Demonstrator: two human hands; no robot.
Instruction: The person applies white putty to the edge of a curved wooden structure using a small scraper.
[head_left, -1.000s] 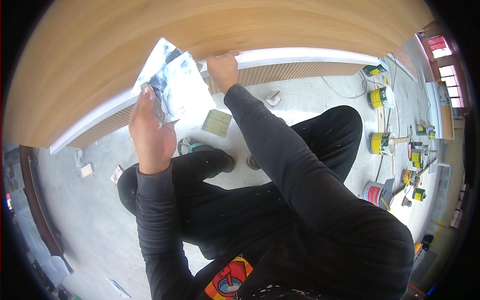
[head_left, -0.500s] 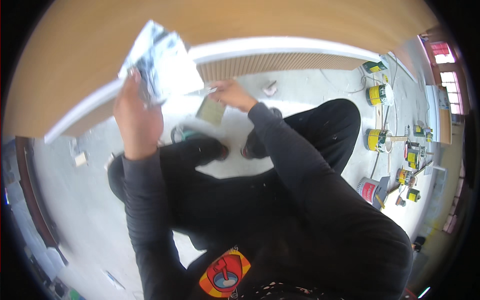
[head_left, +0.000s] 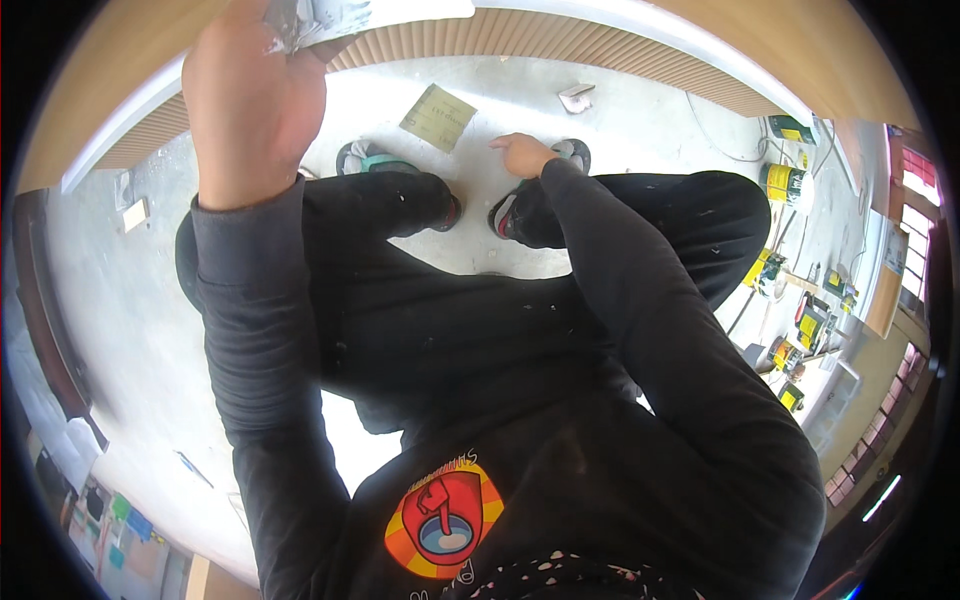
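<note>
Two hands apart: left hand (head_left: 255, 100) raised far left, closed on smeared flat trowel (head_left: 330, 15); looks stiff, light, slippery with filler. Right hand (head_left: 522, 153) loosely curled, empty, near sandpaper sheet (head_left: 438, 117) on floor (head_left: 620, 130); thin, floppy, best pinched at edge.

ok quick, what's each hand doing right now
Left hand: raised, closed on a pale smeared flat tool.
Right hand: holds nothing, loosely open, down near the sandpaper sheet on the floor.
</note>
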